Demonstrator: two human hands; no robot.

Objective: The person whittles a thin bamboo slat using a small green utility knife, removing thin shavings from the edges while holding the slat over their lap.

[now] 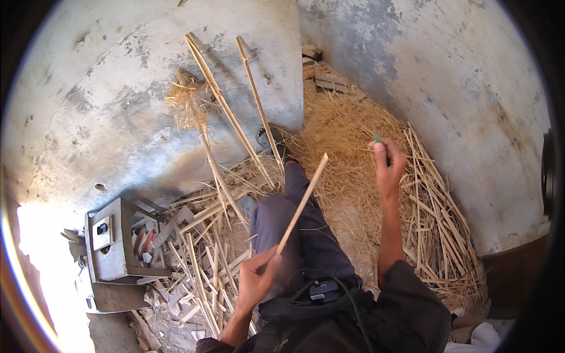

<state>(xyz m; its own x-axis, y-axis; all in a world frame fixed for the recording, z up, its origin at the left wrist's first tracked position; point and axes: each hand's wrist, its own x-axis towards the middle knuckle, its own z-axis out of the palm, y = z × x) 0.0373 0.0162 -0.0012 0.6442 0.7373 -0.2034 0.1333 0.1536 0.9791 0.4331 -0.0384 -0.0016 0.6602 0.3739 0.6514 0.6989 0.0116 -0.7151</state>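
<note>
The left hand (pixel 257 281) is clamped on the lower end of a pale strip (pixel 302 205), thumb against fingers. From that grip the strip slants up and to the right, over the legs (pixel 318 226), its far tip free. The right hand (pixel 389 165) is well apart from the left, farther out and to its right, thumb and finger pinched together on a small green thing (pixel 377 139), too small to tell its kind. The strip's tip lies to the left of this pinch, not touching it.

Beyond and left of the right grip spreads a heap of shavings (pixel 347 126); to its right and nearer the body, long sticks (pixel 438 226) lie piled along the wall (pixel 471 117). Left of the left grip are more sticks (pixel 203 288), and past them a grey box (pixel 112 265) with things inside. Farther out from the left grip, three poles (pixel 229 112) lean up, one with a curly tuft (pixel 185 103) near its top. Just right of that grip, at the waist, sit a dark device (pixel 323 290) and a cable (pixel 357 315)
</note>
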